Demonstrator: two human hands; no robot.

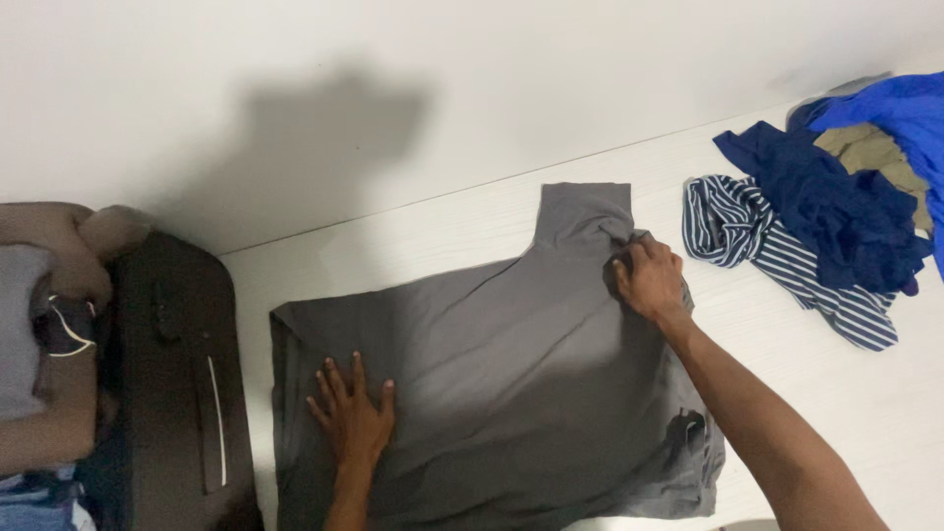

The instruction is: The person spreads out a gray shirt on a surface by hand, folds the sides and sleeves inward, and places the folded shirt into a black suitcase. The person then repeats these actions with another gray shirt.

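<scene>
A grey T-shirt (511, 364) lies spread flat on a white table (413, 246), one sleeve pointing toward the wall. My left hand (352, 413) presses flat on the shirt near its left edge, fingers spread. My right hand (649, 280) pinches a fold of the grey fabric at the base of the far sleeve, fingers closed on the cloth.
A heap of clothes sits at the right: a striped navy-and-white garment (777, 256), a dark blue one (846, 211), a bright blue one (905, 118) and a tan piece. A dark suitcase (177, 383) with folded clothes stands at the left. A white wall runs behind.
</scene>
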